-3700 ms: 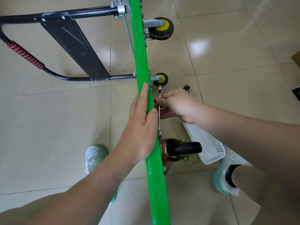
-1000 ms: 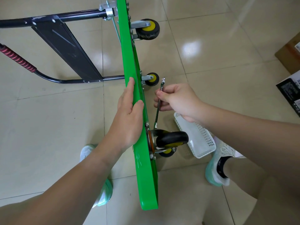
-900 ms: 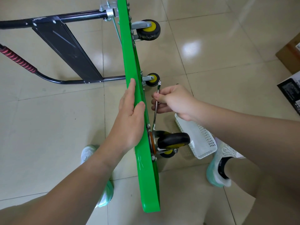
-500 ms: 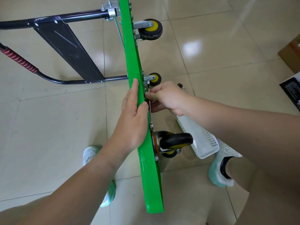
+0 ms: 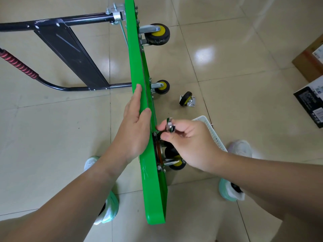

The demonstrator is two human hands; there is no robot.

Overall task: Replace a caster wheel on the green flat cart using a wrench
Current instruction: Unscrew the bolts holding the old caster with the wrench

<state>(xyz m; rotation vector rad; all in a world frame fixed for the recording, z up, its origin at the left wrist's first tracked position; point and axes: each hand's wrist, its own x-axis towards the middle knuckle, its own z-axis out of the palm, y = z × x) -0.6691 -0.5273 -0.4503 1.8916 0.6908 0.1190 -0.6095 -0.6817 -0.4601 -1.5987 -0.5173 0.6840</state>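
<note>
L hand [image 5: 136,131] flat on cart [image 5: 153,198]; R hand [image 5: 190,145] pinches wrench [image 5: 169,127] by caster [image 5: 175,158].

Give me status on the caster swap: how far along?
Looks done: a loose caster lies on the floor, apart from the cart, and the near caster sits mounted at its corner. In hand: the right hand grips the wrench at that caster's plate; the left hand presses flat on the cart's edge. Probably left: finish tightening, stand the cart up.

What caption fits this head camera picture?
Left hand steadies the tipped green cart; right hand holds a wrench beside its caster wheel.
</note>
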